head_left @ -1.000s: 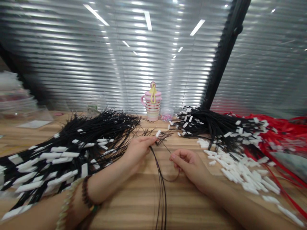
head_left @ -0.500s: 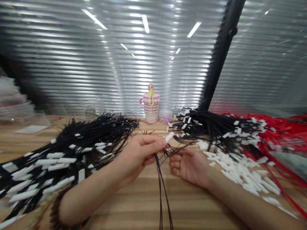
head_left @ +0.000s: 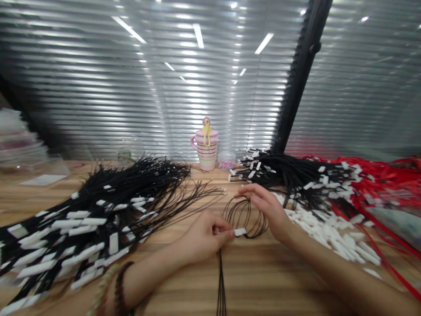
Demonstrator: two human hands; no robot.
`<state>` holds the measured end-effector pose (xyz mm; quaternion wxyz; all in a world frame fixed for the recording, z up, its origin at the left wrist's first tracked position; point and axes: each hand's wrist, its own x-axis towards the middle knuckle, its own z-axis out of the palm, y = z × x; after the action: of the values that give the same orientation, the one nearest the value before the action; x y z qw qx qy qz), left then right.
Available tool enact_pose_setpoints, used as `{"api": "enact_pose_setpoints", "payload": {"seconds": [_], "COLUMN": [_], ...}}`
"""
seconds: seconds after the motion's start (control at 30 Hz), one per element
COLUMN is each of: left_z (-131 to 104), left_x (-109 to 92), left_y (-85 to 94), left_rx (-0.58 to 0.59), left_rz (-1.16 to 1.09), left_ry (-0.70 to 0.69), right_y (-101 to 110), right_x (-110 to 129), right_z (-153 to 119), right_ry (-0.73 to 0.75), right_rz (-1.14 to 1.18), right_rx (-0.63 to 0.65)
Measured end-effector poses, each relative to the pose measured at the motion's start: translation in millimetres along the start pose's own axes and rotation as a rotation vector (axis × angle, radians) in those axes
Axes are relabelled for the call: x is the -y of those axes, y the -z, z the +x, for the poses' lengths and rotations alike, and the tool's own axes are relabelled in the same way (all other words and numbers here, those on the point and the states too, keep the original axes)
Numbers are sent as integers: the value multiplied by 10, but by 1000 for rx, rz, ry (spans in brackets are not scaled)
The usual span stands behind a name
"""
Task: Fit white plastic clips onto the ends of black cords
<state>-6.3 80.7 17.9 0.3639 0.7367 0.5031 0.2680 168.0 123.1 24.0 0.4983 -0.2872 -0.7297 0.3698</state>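
My left hand [head_left: 210, 232] pinches thin black cords [head_left: 221, 281] near the middle of the table, with a small white tag [head_left: 240, 232] sticking out past its fingertips. Beyond the tag the cords bend into several round loops [head_left: 237, 210]. Around the far right side of these loops curves my right hand [head_left: 268, 208], its fingers stretched and apart, touching or almost touching the cords. From the left hand the straight cord ends run down towards the near table edge. Whether the tag is fixed to the cords cannot be made out.
Black cords with white tags [head_left: 85, 224] lie heaped on the left. At right are a second black bundle [head_left: 289, 171], loose white pieces [head_left: 332, 237] and red ribbons [head_left: 388, 180]. A striped cup [head_left: 208, 151] and a small bead jar [head_left: 226, 161] stand at the back.
Both hands have shifted: the left came nearer and lower with the cords, the right has opened and risen. The cords now form spread loops, and more loose cords lie right of the left heap.
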Motion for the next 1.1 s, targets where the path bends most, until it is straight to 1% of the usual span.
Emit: {"api": "enact_pose_setpoints", "payload": {"seconds": [0.07, 0.1, 0.13, 0.17, 0.2, 0.27, 0.3, 0.33, 0.37, 0.47, 0.6, 0.87, 1.1], "left_z": [15, 24, 34, 44, 55, 73, 79, 84, 86, 82, 64, 59, 70], "left_x": [18, 25, 32, 40, 48, 64, 72, 77, 80, 64, 19, 17, 48], "left_y": [13, 21, 28, 36, 42, 46, 43, 36, 26, -9, -31, -23, -32], "left_rx": [-47, -79, -109, -126, -135, -144, -147, -149, -146, -126, -148, -175, -163], "left_rz": [-62, -114, -172, -229, -285, -391, -432, -470, -501, -543, -534, -534, -542], "left_ry": [52, 88, 129, 169, 200, 224, 223, 216, 205, 199, 206, 193, 166], "right_y": [-66, -111, -162, -217, -274, -382, -427, -464, -492, -530, -529, -509, -510], "right_x": [91, 127, 150, 157, 149, 94, 56, 18, -16, -80, -97, -123, -96], "right_z": [-55, -90, -129, -168, -206, -270, -294, -311, -322, -334, -342, -355, -357], "right_ry": [218, 284, 305, 273, 195, -10, -92, -148, -173, -173, -160, -151, -153], "right_rz": [-290, -377, -421, -425, -400, -333, -316, -310, -317, -362, -406, -387, -372], "right_rx": [-140, -201, -219, -182, -99, 94, 165, 213, 236, 253, 253, 253, 243]}}
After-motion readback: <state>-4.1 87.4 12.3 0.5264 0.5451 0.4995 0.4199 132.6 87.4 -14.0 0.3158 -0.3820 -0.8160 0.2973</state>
